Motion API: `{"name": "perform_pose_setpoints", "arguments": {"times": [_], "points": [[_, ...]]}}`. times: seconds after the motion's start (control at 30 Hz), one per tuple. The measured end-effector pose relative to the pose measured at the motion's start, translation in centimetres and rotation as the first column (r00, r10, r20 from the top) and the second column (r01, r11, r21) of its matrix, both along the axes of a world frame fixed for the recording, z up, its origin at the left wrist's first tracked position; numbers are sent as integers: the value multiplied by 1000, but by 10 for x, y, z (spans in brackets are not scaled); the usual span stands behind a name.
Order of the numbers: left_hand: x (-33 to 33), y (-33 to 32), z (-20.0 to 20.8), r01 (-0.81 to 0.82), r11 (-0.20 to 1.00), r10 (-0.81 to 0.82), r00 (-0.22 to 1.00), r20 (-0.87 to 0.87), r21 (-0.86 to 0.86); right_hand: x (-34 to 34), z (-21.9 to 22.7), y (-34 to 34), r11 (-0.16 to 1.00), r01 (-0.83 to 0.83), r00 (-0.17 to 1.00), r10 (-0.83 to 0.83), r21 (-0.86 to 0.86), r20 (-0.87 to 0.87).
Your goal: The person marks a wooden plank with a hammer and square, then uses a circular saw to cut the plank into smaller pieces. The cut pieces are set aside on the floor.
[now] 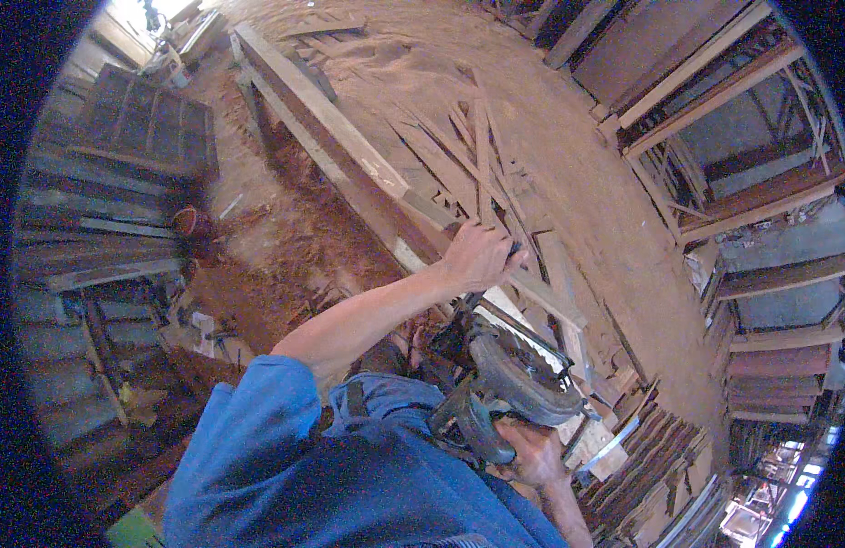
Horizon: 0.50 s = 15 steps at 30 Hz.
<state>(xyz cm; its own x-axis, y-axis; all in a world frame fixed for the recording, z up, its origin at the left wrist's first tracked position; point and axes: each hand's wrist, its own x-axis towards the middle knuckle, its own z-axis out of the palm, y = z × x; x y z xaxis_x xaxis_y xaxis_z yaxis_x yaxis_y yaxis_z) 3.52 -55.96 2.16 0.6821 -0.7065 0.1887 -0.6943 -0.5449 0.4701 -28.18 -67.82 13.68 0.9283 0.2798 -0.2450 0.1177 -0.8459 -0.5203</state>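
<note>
Sawdust floor (569, 137), scrap slats beside long plank (349, 155). Left hand (477, 258) grasping plank; right hand (532, 452) grasping circular saw (509, 379) at plank's near end.

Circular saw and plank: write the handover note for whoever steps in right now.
Left hand: gripping the edge of the long plank on the bench, arm stretched out.
Right hand: holding the circular saw from below, close to the body, beside the plank's near end.
Around: loose offcuts and sawdust on the floor past the plank, stacked boards at lower right.
Done: plank steadied, saw in hand.
Left: whether the blade is in the wood cannot be told; no finished cut shows.
</note>
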Motion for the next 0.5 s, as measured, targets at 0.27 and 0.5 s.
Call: {"name": "perform_pose_setpoints", "arguments": {"times": [0.27, 0.5], "points": [[-6, 39, 70, 238, 957, -275, 926, -260, -166, -10, -13, -8, 986, 164, 985, -163, 20, -63], [-59, 99, 228, 497, -243, -969, -158, 189, -833, -6, -14, -4, 939, 321, 945, -327, 125, 27]]}}
